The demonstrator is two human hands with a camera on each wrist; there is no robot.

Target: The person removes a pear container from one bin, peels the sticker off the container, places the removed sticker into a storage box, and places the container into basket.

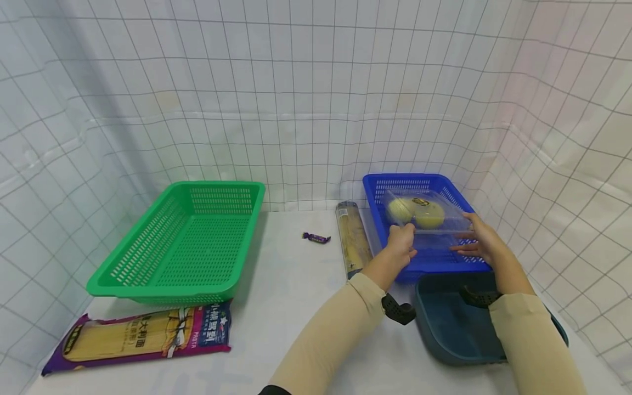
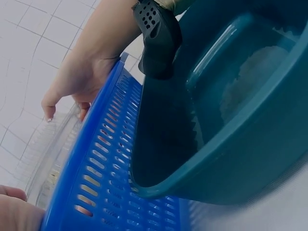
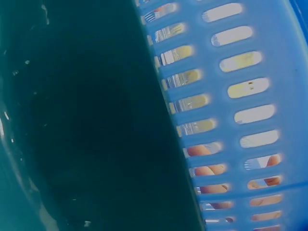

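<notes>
Both hands hold a clear plastic box (image 1: 451, 224) over the blue basket (image 1: 405, 274). Inside the box are two pale yellow-green round fruits (image 1: 429, 215), with a dark label above them. My left hand (image 1: 399, 247) grips the box's near left corner. At its right side, my right hand (image 1: 484, 241) has the thumb on the upper edge and the fingers below. The left wrist view shows the right hand (image 2: 79, 79) pinching the box edge beyond the basket rim. In the right wrist view, fingers (image 3: 209, 171) show only through the basket's slots.
A dark teal basin (image 1: 428, 329) stands before the blue basket, under the right forearm. Left of the basket lies a long pack of noodles (image 1: 353, 236), then a small purple-wrapped candy (image 1: 316, 237). A green basket (image 1: 163, 293) stands left, with a purple pasta bag (image 1: 138, 336) before it.
</notes>
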